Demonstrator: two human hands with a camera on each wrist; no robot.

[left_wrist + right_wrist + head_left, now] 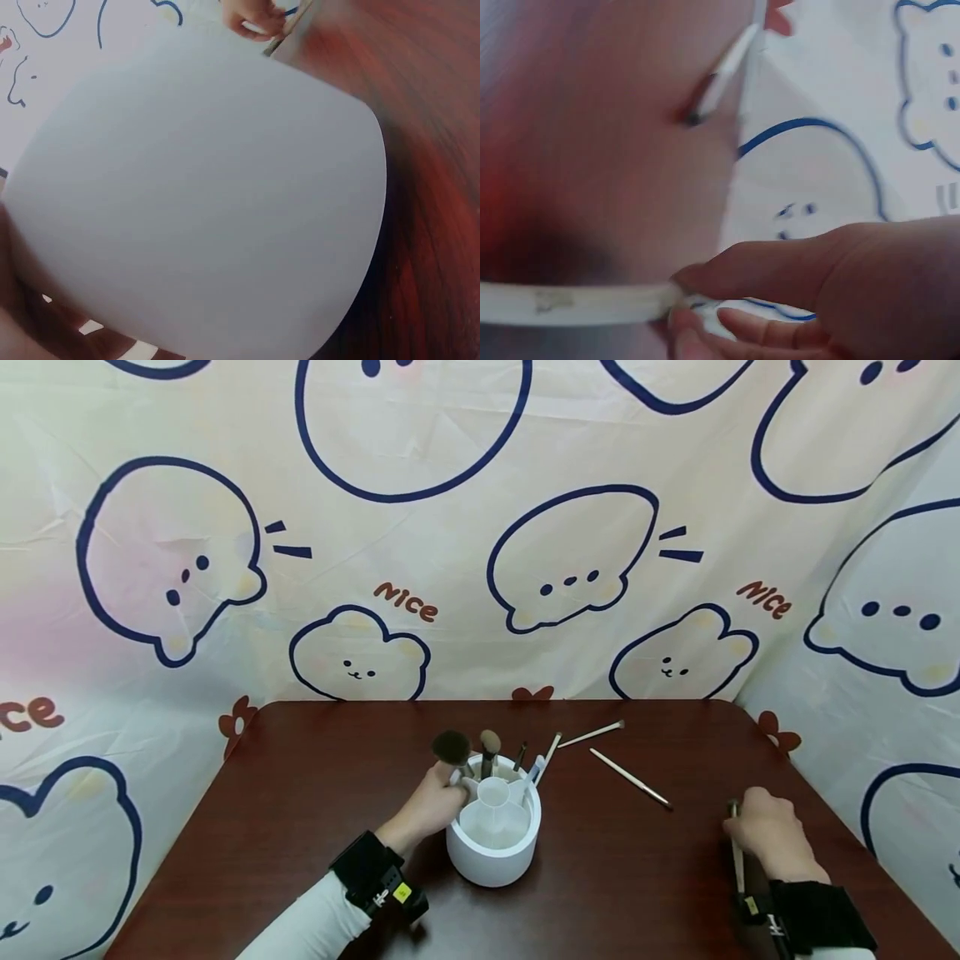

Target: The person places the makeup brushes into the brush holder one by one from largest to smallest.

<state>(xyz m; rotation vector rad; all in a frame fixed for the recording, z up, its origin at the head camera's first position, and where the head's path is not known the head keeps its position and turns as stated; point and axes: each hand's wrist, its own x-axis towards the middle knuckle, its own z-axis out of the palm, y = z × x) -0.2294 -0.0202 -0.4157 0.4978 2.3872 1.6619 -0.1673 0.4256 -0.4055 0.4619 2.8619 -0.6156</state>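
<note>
A white round brush holder (493, 864) with inner compartments stands on the table, and my left hand (429, 803) grips its left side at the rim. The left wrist view is mostly filled by its white wall (202, 187), with fingers curled along the lower left. Standing in the back compartments are a big dark fluffy makeup brush (452, 747), a tan-tipped brush (490, 743) and some slimmer ones. Over at the table's right side, my right hand (771, 831) pinches a white-handled makeup brush (738, 864) near its dark end; the right wrist view shows its handle (592, 304) pointing left.
Two thin white-handled brushes lie behind and right of the holder, one brush (632, 778) nearer and another brush (591, 735) farther back. A third brush (550, 758) shows just behind the holder. A cartoon-print cloth (465, 552) hangs around the dark wooden table (322, 777).
</note>
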